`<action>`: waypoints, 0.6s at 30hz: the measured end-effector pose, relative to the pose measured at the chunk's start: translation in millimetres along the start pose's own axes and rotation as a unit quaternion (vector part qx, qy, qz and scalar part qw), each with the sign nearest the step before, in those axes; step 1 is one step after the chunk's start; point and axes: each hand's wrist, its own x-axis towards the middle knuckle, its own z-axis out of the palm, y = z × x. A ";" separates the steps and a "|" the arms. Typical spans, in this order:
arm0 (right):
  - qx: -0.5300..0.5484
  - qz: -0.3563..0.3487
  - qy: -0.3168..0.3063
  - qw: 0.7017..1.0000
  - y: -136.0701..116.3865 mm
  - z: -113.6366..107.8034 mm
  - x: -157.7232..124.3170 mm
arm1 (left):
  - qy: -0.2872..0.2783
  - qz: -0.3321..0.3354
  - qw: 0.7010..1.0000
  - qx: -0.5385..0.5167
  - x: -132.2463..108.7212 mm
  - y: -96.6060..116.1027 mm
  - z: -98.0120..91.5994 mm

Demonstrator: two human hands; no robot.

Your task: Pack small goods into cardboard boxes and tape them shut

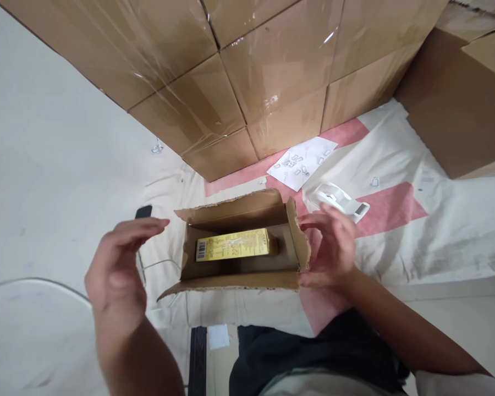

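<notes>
A small brown cardboard box (247,281) with torn-edged flaps stands open on the cloth before me. Inside lies a yellow printed carton (233,245), its barcode end toward the left. My left hand (124,264) is off the box's left end, fingers stretched toward it and holding nothing. At the opposite end, my right hand (332,242) has its fingers and thumb against the right flap, one at each edge, with a gap to the palm. Just beyond that hand sits a white tape dispenser (342,201).
Brown cartons (272,71) under clear film are stacked behind the box. A paper sheet with drawings (301,164) lies at their foot. More cardboard (462,104) stands at the right. A dark object (143,212) and a white cable (45,281) are on the left.
</notes>
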 end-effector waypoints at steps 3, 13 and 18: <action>0.021 -0.107 -0.068 0.992 -3.8 -2.9 14.4 | 0.099 -0.077 0.974 -0.189 -43.3 -23.0 19.1; 0.075 -0.045 -0.064 0.994 -7.8 6.8 16.5 | 0.152 -0.128 0.960 -0.195 -86.5 -46.2 54.7; 0.135 0.176 -0.045 0.974 -18.2 19.9 6.7 | 0.083 -0.272 0.936 -0.207 -77.5 -37.4 58.3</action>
